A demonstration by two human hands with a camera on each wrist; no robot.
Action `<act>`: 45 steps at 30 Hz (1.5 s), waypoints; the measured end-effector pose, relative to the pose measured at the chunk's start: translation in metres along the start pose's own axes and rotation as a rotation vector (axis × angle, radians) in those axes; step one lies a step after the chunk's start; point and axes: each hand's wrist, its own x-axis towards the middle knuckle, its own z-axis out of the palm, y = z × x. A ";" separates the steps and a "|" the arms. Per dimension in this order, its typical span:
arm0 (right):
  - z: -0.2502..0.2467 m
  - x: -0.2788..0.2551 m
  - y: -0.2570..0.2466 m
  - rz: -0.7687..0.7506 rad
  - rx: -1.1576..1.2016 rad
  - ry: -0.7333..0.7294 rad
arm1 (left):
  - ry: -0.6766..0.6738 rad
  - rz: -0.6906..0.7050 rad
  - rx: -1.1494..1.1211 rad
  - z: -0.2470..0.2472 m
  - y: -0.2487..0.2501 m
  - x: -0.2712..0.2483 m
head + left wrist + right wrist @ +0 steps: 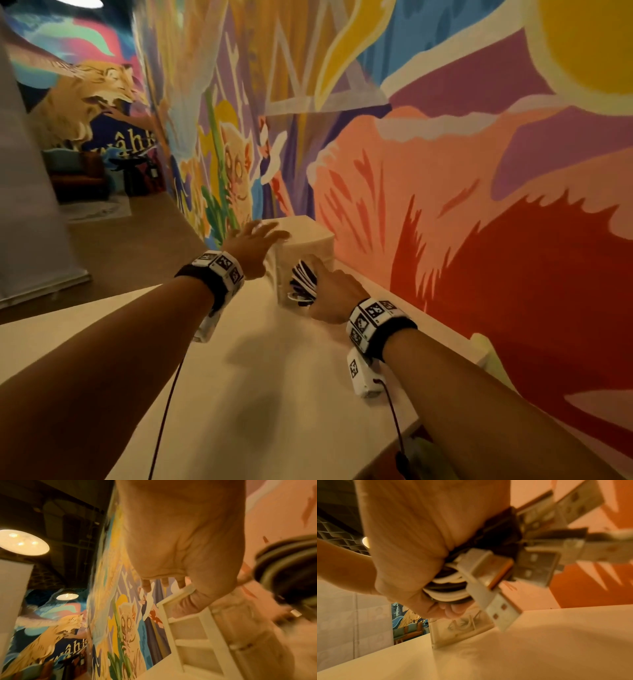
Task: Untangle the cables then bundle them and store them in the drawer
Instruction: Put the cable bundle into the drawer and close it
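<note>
My right hand (pixel 330 294) grips a coiled bundle of black and white cables (pixel 303 282) right in front of a small white drawer unit (pixel 308 240) at the table's far end by the wall. In the right wrist view the cable bundle (pixel 452 588) sits in my curled fingers, and several USB plugs (pixel 537 566) stick out to the right. My left hand (pixel 255 245) reaches over the unit's top left edge with fingers straight and spread, holding nothing. The left wrist view shows the left hand's palm (pixel 180 540), the drawer unit (pixel 188 635) below it, and the blurred cable coil (pixel 288 568) at right.
The white table (pixel 239 394) runs along a colourful mural wall (pixel 479 171) on the right. Its left edge drops to a carpeted floor (pixel 137 240). Thin sensor cords (pixel 164 418) hang from both wristbands.
</note>
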 end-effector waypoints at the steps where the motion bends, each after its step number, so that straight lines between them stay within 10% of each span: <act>1: 0.003 0.011 -0.002 -0.004 0.017 0.023 | 0.028 0.031 -0.007 0.007 0.000 0.004; 25: -0.058 -0.063 0.034 0.064 -0.182 -0.102 | 0.052 -0.076 -0.149 -0.006 0.040 0.022; 33: -0.105 -0.045 0.006 0.117 0.225 0.100 | 0.048 -0.038 -0.188 -0.003 0.037 0.022; 36: -0.115 -0.008 -0.008 0.155 0.106 0.186 | 0.058 -0.036 -0.188 -0.002 0.040 0.019; 45: -0.084 0.063 -0.023 0.210 -0.685 -0.153 | 0.109 -0.022 -0.293 0.004 0.032 0.017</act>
